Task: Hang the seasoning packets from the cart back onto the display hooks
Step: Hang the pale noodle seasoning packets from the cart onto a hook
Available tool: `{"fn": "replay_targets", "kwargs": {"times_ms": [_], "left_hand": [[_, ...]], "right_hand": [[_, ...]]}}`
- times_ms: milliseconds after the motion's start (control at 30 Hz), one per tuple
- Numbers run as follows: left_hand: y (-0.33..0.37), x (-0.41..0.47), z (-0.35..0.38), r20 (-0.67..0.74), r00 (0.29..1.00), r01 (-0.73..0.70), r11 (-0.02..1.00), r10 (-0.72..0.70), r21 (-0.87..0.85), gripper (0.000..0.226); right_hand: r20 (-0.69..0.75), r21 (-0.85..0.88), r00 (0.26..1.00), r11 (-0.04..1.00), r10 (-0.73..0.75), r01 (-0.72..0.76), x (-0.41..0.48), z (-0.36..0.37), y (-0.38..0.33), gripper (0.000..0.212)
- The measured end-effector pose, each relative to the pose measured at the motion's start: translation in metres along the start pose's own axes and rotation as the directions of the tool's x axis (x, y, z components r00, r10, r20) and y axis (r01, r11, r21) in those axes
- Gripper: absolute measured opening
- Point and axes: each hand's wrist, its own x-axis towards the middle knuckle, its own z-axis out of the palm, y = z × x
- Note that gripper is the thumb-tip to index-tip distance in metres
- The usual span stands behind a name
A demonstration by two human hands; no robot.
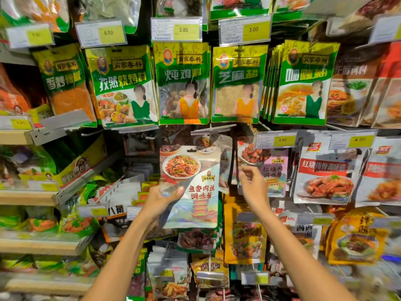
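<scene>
Item: one seasoning packet, a flat glossy plastic pouch, rectangular with rounded corners and a slotted hang-hole at the top. We hold it upright before the display, below the green row. Our left hand grips its lower left edge, thumb pressed on the front. Our right hand has its fingertips drawn together beside a hanging pink pouch; whether they pinch anything we cannot tell. Above, we count five green-and-yellow foil pouches by their front faces.

Wooden shelves at left — yellow price tags above, brightly lit.
</scene>
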Motion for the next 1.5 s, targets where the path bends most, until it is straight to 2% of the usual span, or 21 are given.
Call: {"fn": "replay_targets", "kwargs": {"times_ms": [67,133,200,267,500,633,733,833,967,1033,1133,1333,1433,1500], "left_hand": [[0.002,0.010,0.015,0.044,0.999,-0.002,1.000,0.002,-0.010,0.006],[0.005,0.022,0.029,0.070,0.998,0.000,0.998,0.005,-0.064,0.010],[0.006,0.033,0.040,0.079,0.997,0.012,0.993,-0.002,-0.119,0.005],[0.004,0.043,0.049,0.077,0.997,0.013,0.987,-0.001,-0.158,0.005],[-0.010,0.064,0.056,0.078,0.997,0.043,0.979,-0.028,-0.200,0.021],[-0.017,0.074,0.056,0.071,0.997,0.050,0.974,-0.035,-0.220,0.004],[-0.022,0.083,0.058,0.062,0.996,0.079,0.965,-0.065,-0.252,0.018],[-0.027,0.094,0.060,0.039,0.994,0.112,0.962,-0.106,-0.250,0.016],[-0.024,0.108,0.066,0.004,0.989,0.142,0.962,-0.145,-0.232,0.019],[-0.021,0.112,0.070,0.015,0.987,0.158,0.956,-0.159,-0.249,0.014],[-0.018,0.120,0.073,0.007,0.982,0.186,0.962,-0.189,-0.202,0.034],[-0.016,0.136,0.084,-0.101,0.943,0.303,0.944,-0.317,-0.133,0.037],[-0.020,0.132,0.086,-0.174,0.935,0.288,0.948,-0.310,-0.138,0.037],[-0.023,0.125,0.085,-0.245,0.930,0.271,0.962,-0.273,-0.042,0.030]], "right_hand": [[-0.126,-0.054,0.967,0.975,-0.220,0.214,-0.011,-0.024,-0.008,0.018],[-0.249,-0.215,0.856,0.888,-0.453,0.407,-0.009,-0.045,-0.022,0.018],[-0.296,-0.380,0.726,0.774,-0.620,0.506,0.002,-0.061,-0.035,0.021],[-0.274,-0.486,0.668,0.699,-0.692,0.525,0.014,-0.070,-0.042,0.028],[-0.119,-0.662,0.667,0.560,-0.735,0.499,0.040,-0.073,-0.033,0.038],[-0.091,-0.681,0.663,0.532,-0.743,0.504,0.047,-0.071,-0.028,0.036],[-0.094,-0.692,0.659,0.524,-0.747,0.496,0.050,-0.069,-0.024,0.034],[-0.092,-0.699,0.639,0.506,-0.764,0.505,0.052,-0.069,-0.021,0.035],[-0.093,-0.698,0.636,0.506,-0.766,0.507,0.055,-0.070,-0.019,0.038],[-0.095,-0.697,0.637,0.508,-0.765,0.506,0.056,-0.070,-0.019,0.038],[-0.089,-0.691,0.634,0.506,-0.768,0.516,0.056,-0.070,-0.018,0.039],[-0.066,-0.684,0.647,0.507,-0.760,0.525,0.053,-0.072,-0.018,0.040],[-0.066,-0.656,0.659,0.530,-0.749,0.537,0.049,-0.075,-0.019,0.041],[-0.085,-0.641,0.656,0.545,-0.750,0.541,0.044,-0.077,-0.018,0.041]]}}
